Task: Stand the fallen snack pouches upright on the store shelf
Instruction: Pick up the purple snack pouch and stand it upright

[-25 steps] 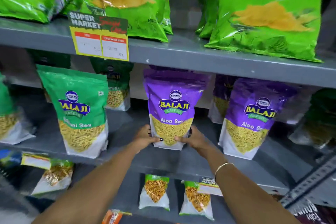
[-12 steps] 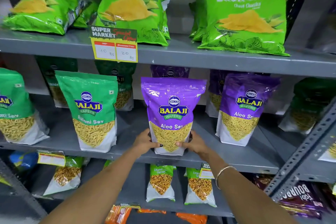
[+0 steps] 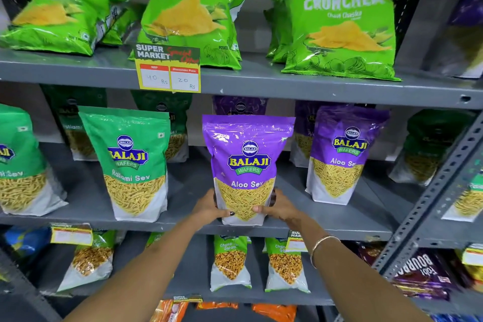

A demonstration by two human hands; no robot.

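Note:
A purple Aloo Sev pouch (image 3: 248, 159) stands upright at the front edge of the middle grey shelf (image 3: 339, 227). My left hand (image 3: 210, 208) grips its lower left side and my right hand (image 3: 278, 208) grips its lower right side. A second purple Aloo Sev pouch (image 3: 342, 154) stands upright to its right. A green Ratlami Sev pouch (image 3: 133, 162) stands upright to its left, and another green pouch (image 3: 18, 165) stands at the far left edge. More pouches stand behind these, partly hidden.
Green Crunchem chip bags (image 3: 339, 34) sit on the top shelf (image 3: 261, 83), one bag (image 3: 57, 15) lying flat at the left. A yellow price tag (image 3: 168, 69) hangs from its edge. Small Chana pouches (image 3: 230, 261) stand on the lower shelf. A perforated metal upright (image 3: 431, 196) slants at the right.
The view has tilted upward and shifted, showing more of the top shelf. Both hands stay on the purple pouch, which sits a little straighter at the shelf front.

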